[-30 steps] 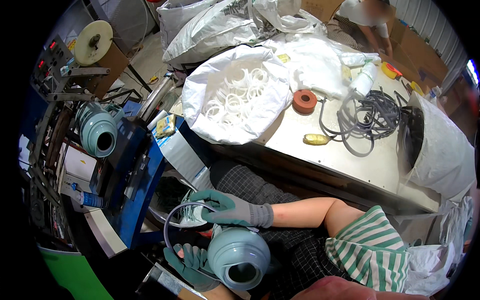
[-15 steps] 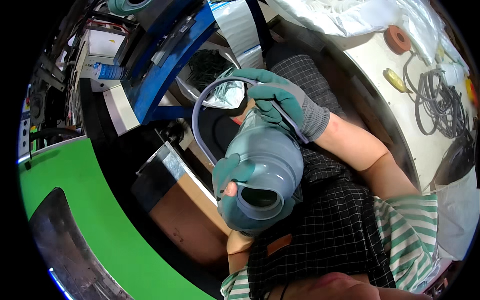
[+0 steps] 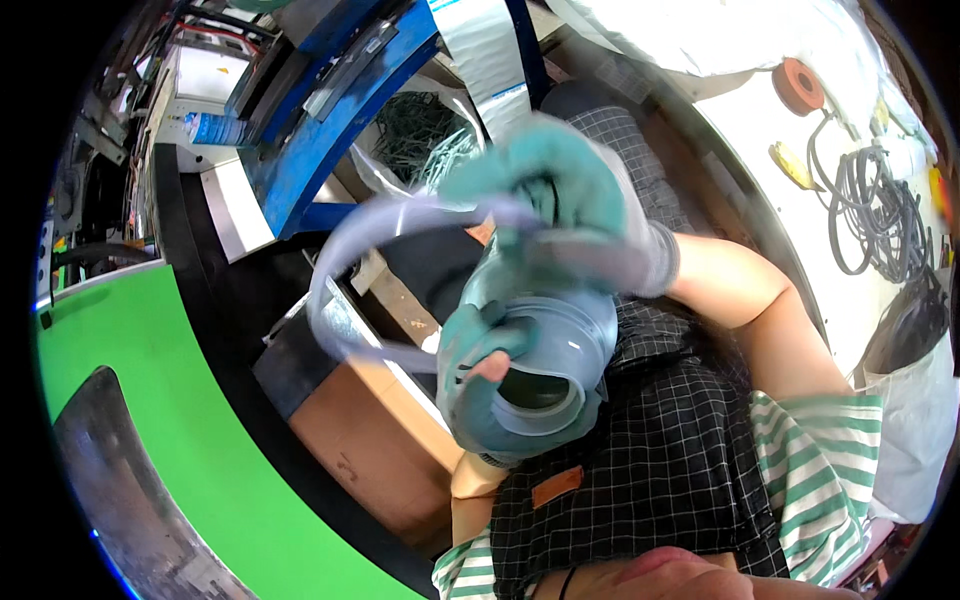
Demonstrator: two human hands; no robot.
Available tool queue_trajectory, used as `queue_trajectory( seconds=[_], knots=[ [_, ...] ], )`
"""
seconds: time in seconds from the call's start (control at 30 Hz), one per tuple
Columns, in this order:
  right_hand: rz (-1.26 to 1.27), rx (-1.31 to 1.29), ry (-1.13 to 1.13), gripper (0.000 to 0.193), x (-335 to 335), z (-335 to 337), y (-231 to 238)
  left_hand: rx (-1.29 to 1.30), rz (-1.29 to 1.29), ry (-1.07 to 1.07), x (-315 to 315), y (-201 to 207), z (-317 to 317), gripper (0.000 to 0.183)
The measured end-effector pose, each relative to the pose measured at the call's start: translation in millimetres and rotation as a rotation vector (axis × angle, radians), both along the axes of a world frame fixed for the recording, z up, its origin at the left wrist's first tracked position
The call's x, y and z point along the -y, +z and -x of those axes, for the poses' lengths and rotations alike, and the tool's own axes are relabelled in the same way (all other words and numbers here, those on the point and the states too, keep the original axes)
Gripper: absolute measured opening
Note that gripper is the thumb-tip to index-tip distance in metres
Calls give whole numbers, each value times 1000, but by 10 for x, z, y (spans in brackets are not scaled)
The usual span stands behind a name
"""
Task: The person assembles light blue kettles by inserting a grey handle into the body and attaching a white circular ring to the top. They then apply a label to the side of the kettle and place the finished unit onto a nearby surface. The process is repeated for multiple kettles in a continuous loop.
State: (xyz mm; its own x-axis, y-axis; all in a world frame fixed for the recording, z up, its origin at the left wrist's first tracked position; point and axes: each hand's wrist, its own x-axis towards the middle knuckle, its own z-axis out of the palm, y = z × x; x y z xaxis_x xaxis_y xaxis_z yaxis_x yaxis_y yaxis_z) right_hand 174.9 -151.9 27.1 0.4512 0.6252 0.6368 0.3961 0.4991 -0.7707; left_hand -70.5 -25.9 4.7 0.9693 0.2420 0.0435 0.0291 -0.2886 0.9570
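Note:
A blue-grey hollow plastic piece, shaped like a jug with a wide round mouth (image 3: 578, 335), lies in front of my apron with its opening toward me. My left hand (image 3: 480, 385), in a green-coated glove with a bare thumb tip, is closed around the mouth end. Above the far part of the piece, my right hand (image 3: 570, 200), gloved in green and grey, is smeared by motion. It grips a bendy grey-lavender strip (image 3: 325, 285), which loops out to the left and curves back toward my left hand. The strip's far end is hidden.
A blue metal frame (image 3: 335, 125) and a bag of green plastic scraps (image 3: 420, 135) are beyond my hands. At left is a green surface (image 3: 170, 370), with a cardboard box (image 3: 370, 440) nearer me. A white table (image 3: 745, 130) at right holds coiled grey cord (image 3: 865, 215) and an orange-brown roll (image 3: 798, 85).
My right hand has moved slightly toward me, over the plastic piece. The strip's loop has swung out left and nearer. My left hand and the piece have shifted slightly right.

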Motion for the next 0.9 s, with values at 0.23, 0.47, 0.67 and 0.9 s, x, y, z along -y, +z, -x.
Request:
queue_trajectory(
  seconds=[0.23, 0.47, 0.67, 0.9],
  knots=[
    [111, -308, 92, 91, 108, 40, 25, 176, -271, 1, 42, 210, -209, 63],
    [111, -1120, -17, 61, 732, -118, -614, 708, -296, 448, -257, 772, -487, 76],
    [-227, -1087, -314, 51, 1608, -290, 84, 674, -358, 308, -429, 524, -1030, 87],
    [-359, -339, -1048, 37, 2917, -1542, 265, 329, -289, 230, -506, 15, -870, 65]
  ],
)
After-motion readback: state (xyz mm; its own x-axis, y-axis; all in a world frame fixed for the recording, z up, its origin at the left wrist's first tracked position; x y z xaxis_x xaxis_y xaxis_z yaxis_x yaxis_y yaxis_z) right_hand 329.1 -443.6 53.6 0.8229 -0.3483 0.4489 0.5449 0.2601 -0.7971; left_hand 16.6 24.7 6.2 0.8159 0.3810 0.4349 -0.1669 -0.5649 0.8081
